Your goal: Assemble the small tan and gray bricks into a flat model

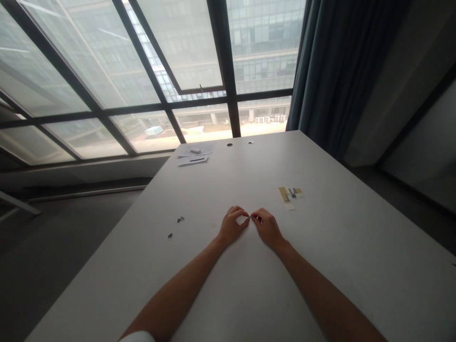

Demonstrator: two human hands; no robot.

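Barely visible, a tiny piece [250,217] of unclear shape sits pinched between the left hand [231,227] and the right hand [268,230].

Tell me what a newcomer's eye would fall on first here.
Likely the bright, dark-framed windows filling the upper left and middle, beside a dark blue curtain on the right. Next, the left hand and right hand, fingertips together on a tiny object, too small to identify, a little below the picture's centre, over the white table.
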